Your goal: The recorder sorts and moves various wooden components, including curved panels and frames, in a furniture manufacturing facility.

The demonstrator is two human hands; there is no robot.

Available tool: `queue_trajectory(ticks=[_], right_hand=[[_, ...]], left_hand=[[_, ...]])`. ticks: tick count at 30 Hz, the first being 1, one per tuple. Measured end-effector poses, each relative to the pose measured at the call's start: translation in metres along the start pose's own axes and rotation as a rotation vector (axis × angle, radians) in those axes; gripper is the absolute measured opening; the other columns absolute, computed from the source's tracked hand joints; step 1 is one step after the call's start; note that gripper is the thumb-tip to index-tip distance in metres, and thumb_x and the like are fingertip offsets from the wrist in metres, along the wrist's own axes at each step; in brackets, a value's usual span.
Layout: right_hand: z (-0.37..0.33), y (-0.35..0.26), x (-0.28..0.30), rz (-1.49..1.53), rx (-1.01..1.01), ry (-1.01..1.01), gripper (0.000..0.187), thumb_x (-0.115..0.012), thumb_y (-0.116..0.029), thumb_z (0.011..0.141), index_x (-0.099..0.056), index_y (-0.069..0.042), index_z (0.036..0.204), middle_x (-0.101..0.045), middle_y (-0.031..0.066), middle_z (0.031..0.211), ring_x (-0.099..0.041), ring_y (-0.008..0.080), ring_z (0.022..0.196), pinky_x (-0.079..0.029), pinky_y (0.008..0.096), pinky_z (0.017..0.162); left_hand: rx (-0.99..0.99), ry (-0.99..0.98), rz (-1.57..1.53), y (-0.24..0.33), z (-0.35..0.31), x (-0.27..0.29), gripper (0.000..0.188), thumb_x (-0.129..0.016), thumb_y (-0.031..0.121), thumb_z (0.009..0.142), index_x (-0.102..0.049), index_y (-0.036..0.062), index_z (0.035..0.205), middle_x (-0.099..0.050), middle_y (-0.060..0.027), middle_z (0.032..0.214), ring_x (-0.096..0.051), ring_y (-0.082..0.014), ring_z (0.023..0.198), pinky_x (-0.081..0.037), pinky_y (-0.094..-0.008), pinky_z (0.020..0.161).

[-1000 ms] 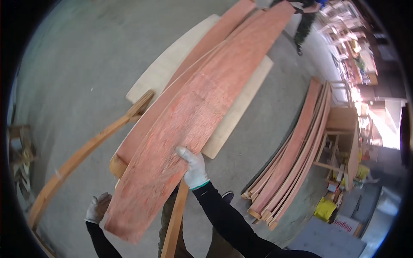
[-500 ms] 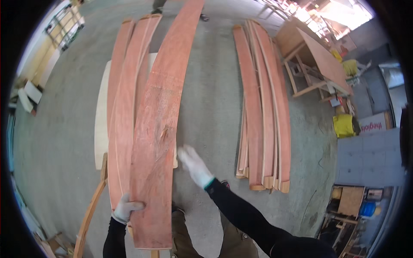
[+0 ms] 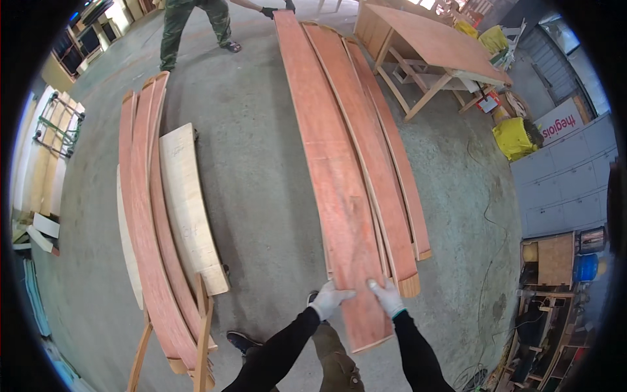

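A long reddish plywood panel [image 3: 326,176] stretches away from me over the right-hand stack. My left hand [image 3: 331,300], in a white glove, grips its left edge near the close end. On the opposite edge, my right hand [image 3: 386,298], gloved the same way, is closed with its thumb on top. The fingers of both hands are hidden under the wood. At the far end, another person's dark-gloved hands [image 3: 278,12] are on the panel. Beneath and to the right lie several similar curved panels [image 3: 385,170] with pale wooden end blocks.
On the left, several reddish panels [image 3: 145,235] rest beside a pale board [image 3: 188,202], with wooden supports [image 3: 204,333] at the near end. A wooden table [image 3: 431,39] stands at the far right. Yellow sacks [image 3: 514,138] and grey cabinets [image 3: 565,176] line the right side.
The panel has moved from the left stack over to the right stack. My right hand, earlier free, now holds its right edge. The other person has come more into view.
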State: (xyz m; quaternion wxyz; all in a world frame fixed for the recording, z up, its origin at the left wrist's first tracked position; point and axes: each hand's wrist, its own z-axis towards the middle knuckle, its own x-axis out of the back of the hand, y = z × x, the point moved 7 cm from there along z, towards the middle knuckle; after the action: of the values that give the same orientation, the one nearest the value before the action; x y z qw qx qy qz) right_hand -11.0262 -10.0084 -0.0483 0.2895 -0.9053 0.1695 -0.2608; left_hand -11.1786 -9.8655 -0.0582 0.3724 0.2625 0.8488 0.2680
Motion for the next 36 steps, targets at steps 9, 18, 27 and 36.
queue_trajectory(ticks=[9,18,27,36], right_hand=[[0.071,0.022,0.147,-0.151,-0.063,-0.042,0.087,-0.074,-0.053,0.086,-0.045,0.006,0.143,-0.06,0.0195,0.134,-0.06,0.0276,0.12,-0.049,0.0373,0.1],[0.054,0.029,0.057,-1.128,0.153,0.23,0.102,-0.076,-0.054,0.078,-0.027,-0.013,0.158,-0.015,0.0289,0.163,-0.022,0.0489,0.148,-0.029,0.0631,0.114],[0.15,0.09,-0.05,-1.31,-0.172,0.116,0.101,-0.069,-0.053,0.085,-0.015,-0.015,0.162,-0.002,0.0274,0.166,-0.008,0.0457,0.153,-0.018,0.0656,0.118],[0.176,0.128,-0.034,-1.144,-0.038,0.184,0.1,-0.073,-0.05,0.082,-0.022,-0.012,0.16,-0.014,0.0252,0.165,-0.025,0.046,0.148,-0.031,0.0552,0.117]], left_hand=[[0.188,0.039,0.352,-0.038,0.135,-0.094,0.071,-0.078,0.022,0.084,-0.045,-0.0103,0.138,-0.066,-0.0193,0.126,-0.065,-0.0268,0.114,-0.05,-0.0359,0.099],[-0.082,0.322,0.307,-0.095,-0.016,0.05,0.049,-0.064,0.023,0.096,-0.054,-0.0043,0.136,-0.06,-0.0201,0.136,-0.058,-0.032,0.127,-0.044,-0.0378,0.108],[-0.001,0.674,0.16,-0.158,-0.26,0.244,0.049,-0.06,0.003,0.096,-0.047,-0.0045,0.142,-0.06,-0.0146,0.133,-0.057,-0.022,0.125,-0.045,-0.0324,0.105],[0.082,0.656,0.022,-0.178,-0.3,0.268,0.046,-0.056,0.001,0.095,-0.049,-0.0062,0.14,-0.059,-0.016,0.135,-0.059,-0.0243,0.123,-0.045,-0.0338,0.106]])
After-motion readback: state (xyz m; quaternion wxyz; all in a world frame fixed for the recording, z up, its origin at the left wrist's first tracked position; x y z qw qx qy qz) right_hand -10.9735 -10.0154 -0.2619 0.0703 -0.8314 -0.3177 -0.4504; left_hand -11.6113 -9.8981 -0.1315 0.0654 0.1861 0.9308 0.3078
